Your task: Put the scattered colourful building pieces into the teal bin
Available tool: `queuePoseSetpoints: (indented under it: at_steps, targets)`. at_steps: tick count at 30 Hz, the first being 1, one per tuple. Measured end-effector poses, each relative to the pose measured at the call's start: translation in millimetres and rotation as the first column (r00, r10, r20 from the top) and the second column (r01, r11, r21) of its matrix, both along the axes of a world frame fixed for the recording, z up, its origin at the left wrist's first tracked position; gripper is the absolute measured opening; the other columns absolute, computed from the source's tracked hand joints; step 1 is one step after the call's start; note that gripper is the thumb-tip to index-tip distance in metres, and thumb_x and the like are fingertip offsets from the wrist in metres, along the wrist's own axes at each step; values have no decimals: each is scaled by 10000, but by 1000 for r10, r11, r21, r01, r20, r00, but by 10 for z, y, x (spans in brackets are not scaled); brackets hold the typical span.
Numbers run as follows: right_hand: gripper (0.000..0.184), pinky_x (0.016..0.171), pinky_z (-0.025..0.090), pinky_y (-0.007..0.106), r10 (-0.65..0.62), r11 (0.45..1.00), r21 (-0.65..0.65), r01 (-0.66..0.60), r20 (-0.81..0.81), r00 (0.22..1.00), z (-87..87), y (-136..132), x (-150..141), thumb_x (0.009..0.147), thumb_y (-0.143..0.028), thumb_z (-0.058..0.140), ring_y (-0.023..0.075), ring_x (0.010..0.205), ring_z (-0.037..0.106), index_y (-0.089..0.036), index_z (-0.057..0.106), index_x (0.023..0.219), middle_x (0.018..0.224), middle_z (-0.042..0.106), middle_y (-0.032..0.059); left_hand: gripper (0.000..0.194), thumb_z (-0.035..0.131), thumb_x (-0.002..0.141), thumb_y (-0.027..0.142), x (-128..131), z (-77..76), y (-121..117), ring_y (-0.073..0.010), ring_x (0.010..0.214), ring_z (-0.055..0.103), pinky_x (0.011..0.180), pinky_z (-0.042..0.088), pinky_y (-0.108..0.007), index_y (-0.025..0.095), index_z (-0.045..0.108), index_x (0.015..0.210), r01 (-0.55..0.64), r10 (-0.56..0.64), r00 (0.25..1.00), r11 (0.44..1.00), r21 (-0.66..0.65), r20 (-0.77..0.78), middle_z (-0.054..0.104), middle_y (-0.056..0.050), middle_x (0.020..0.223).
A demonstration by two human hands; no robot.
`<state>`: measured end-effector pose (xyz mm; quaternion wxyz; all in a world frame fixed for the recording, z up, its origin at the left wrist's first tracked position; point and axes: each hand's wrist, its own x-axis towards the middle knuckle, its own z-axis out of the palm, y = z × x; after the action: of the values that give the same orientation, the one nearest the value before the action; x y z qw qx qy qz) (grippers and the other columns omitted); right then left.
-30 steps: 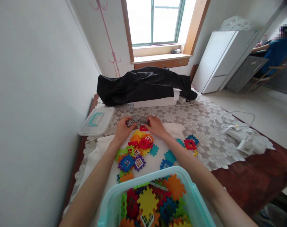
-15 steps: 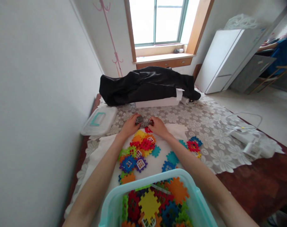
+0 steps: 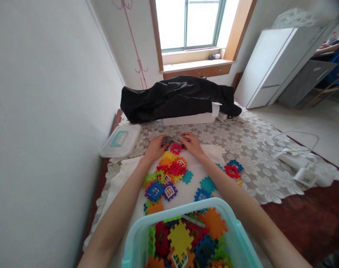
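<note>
Both my hands reach to the far end of a white cloth (image 3: 122,175) on the table. My left hand (image 3: 155,148) and my right hand (image 3: 192,144) are closed on a small grey block assembly (image 3: 169,140) held between them. Just in front of it lies a red block (image 3: 175,148). A pile of colourful interlocking blocks (image 3: 166,175) spreads between my forearms. A light blue bin (image 3: 236,238) full of more blocks stands closest to me.
A white bin lid with a teal handle (image 3: 121,138) lies at the left. A black bag (image 3: 175,97) on a white box lies across the far table edge. A white cable and adapter (image 3: 300,163) rest at the right. A white wall runs close on the left.
My hands have drawn closer together on the grey assembly, which now looks shorter. The view has shifted slightly, so everything sits a little further right.
</note>
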<state>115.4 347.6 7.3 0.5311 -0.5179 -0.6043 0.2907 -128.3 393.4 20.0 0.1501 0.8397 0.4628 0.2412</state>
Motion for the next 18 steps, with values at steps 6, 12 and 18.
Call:
queuePoseSetpoints:
  at_steps: [6, 12, 18]
  targets:
    - [545, 904, 533, 378, -13, 999, -40, 5, -221, 975, 44, -17, 56, 877, -751, 687, 239, 906, 668, -232, 771, 735, 859, 744, 71, 411, 684, 1072, 275, -29, -32, 8, -350, 1373, 676, 1240, 532, -528, 139, 689, 1460, 19, -19, 997, 1000, -5, 72, 718, -178, 1445]
    - [661, 667, 452, 332, -73, 988, -155, 7, -422, 904, 16, 12, 71, 745, -897, 773, 185, 682, 553, -237, 737, 738, 733, 673, 42, 390, 671, 1067, 285, -50, -64, 31, -323, 1327, 682, 1217, 544, -507, 134, 701, 1425, 15, -16, 987, 1000, 7, 157, 711, -173, 1408]
    - [706, 625, 426, 314, -147, 981, -188, 51, -544, 826, 0, 33, 103, 659, -915, 827, 162, 667, 506, -225, 746, 786, 720, 600, 14, 354, 672, 1060, 327, -69, -70, 30, -311, 1299, 684, 1209, 547, -502, 161, 716, 1369, -1, 1, 977, 1000, 4, 212, 725, -157, 1369]
